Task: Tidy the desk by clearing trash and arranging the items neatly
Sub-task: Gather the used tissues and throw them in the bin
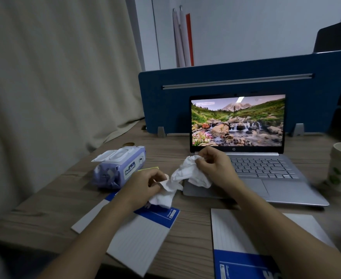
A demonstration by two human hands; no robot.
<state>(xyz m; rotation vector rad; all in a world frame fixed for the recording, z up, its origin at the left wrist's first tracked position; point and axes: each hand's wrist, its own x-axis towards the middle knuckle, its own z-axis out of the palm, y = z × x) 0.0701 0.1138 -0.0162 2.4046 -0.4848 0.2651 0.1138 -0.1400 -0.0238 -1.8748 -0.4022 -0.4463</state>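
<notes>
On the wooden desk an open laptop stands behind 2 lined notepads. Above them, the left hand and right hand each pinch crumpled white tissue, beside a purple wipes pack.

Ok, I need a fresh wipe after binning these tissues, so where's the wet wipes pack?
The wet wipes pack lies on the desk at the left of the head view, lid flipped open, just beyond the left hand and left of the laptop.
</notes>
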